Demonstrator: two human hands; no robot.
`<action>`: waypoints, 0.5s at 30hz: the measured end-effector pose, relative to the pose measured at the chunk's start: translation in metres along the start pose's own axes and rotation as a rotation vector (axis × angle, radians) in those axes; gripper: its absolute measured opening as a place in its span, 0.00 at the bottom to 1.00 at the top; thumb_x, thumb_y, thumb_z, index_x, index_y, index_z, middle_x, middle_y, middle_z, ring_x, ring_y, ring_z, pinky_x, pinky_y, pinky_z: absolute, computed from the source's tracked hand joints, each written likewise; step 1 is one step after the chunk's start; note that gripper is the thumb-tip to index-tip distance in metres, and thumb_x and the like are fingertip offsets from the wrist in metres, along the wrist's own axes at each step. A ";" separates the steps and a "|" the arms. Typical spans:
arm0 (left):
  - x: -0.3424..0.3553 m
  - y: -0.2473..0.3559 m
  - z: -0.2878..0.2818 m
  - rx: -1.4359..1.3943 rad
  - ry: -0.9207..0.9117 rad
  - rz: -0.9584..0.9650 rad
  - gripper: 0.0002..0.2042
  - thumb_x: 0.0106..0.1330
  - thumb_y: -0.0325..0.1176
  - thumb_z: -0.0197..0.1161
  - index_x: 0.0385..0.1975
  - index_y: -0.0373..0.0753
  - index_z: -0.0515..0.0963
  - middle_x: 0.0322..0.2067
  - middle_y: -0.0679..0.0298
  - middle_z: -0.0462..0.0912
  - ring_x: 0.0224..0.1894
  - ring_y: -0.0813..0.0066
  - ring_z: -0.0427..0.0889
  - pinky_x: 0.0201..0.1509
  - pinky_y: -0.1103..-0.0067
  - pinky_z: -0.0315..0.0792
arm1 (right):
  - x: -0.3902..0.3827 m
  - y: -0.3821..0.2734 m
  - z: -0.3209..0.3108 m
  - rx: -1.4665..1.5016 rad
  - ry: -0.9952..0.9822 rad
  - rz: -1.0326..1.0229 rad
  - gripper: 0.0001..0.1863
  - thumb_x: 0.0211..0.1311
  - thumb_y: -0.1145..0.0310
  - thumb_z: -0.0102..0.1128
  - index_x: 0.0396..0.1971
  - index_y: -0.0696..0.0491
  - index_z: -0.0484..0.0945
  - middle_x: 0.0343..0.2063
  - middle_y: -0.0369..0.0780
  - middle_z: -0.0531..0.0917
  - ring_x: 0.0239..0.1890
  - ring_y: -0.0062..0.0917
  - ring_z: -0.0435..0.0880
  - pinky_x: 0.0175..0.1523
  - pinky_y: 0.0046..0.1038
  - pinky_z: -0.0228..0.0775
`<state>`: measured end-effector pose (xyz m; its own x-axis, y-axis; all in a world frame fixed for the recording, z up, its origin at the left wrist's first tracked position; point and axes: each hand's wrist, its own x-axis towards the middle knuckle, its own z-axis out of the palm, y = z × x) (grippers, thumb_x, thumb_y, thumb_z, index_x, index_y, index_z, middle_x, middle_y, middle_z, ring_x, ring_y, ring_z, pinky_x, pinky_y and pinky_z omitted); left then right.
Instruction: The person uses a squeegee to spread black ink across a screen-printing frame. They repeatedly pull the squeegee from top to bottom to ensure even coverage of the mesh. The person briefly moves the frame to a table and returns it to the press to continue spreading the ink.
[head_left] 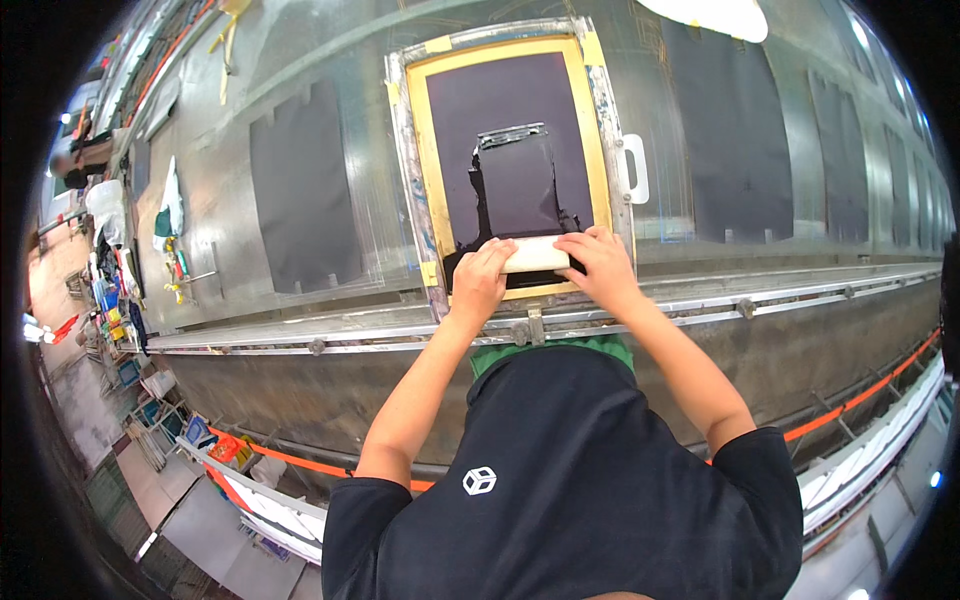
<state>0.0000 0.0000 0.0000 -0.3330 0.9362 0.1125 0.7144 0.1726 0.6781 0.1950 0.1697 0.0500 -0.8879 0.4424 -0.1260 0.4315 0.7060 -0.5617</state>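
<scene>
A screen printing frame (434, 49) with a yellow border and dark mesh (505, 95) lies on the long metal table. Black ink (476, 195) streaks the mesh around a rectangular patch. Both of my hands grip a pale squeegee (535, 254) across the near end of the mesh. My left hand (482, 272) has its fingers curled over the squeegee's left end, and my right hand (597, 265) holds the right end. The squeegee's lower edge sits in the ink near the frame's near border.
Dark grey sheets (305, 190) (735, 140) lie either side of the frame. A metal rail (680, 311) runs along the near edge. Cloths and tools (170, 225) lie at the left end. A person (90, 150) is at the far left. A white handle-shaped piece (637, 168) is right of the frame.
</scene>
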 end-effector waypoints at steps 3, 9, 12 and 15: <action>0.036 -0.008 -0.014 -0.100 0.056 -0.034 0.17 0.57 0.20 0.62 0.46 0.40 0.83 0.48 0.59 0.87 0.51 0.60 0.85 0.52 0.68 0.77 | 0.020 0.048 -0.025 0.267 0.301 0.179 0.28 0.53 0.60 0.79 0.54 0.53 0.82 0.47 0.42 0.85 0.50 0.32 0.81 0.57 0.34 0.73; 0.106 -0.028 -0.032 -0.044 0.118 -0.195 0.14 0.60 0.25 0.66 0.47 0.41 0.85 0.45 0.58 0.88 0.48 0.55 0.86 0.53 0.67 0.79 | 0.096 0.125 -0.036 0.570 0.464 0.531 0.15 0.66 0.59 0.65 0.49 0.47 0.85 0.26 0.39 0.81 0.26 0.25 0.77 0.39 0.31 0.70; 0.097 -0.023 -0.019 -0.047 0.204 -0.115 0.16 0.59 0.23 0.66 0.48 0.41 0.84 0.46 0.58 0.87 0.50 0.55 0.85 0.55 0.66 0.79 | 0.101 0.125 -0.040 0.350 0.507 0.502 0.12 0.69 0.61 0.61 0.47 0.48 0.85 0.21 0.39 0.79 0.23 0.22 0.76 0.35 0.29 0.69; 0.063 -0.014 -0.001 -0.046 0.226 -0.047 0.22 0.53 0.16 0.66 0.49 0.40 0.83 0.51 0.56 0.86 0.55 0.55 0.84 0.59 0.68 0.78 | 0.106 0.112 -0.049 0.318 0.581 0.507 0.11 0.69 0.62 0.61 0.46 0.48 0.85 0.21 0.41 0.82 0.25 0.23 0.79 0.36 0.31 0.69</action>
<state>-0.0317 0.0565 -0.0018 -0.4981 0.8344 0.2359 0.6675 0.1953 0.7185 0.1572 0.3233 0.0139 -0.3371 0.9409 -0.0323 0.6137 0.1936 -0.7654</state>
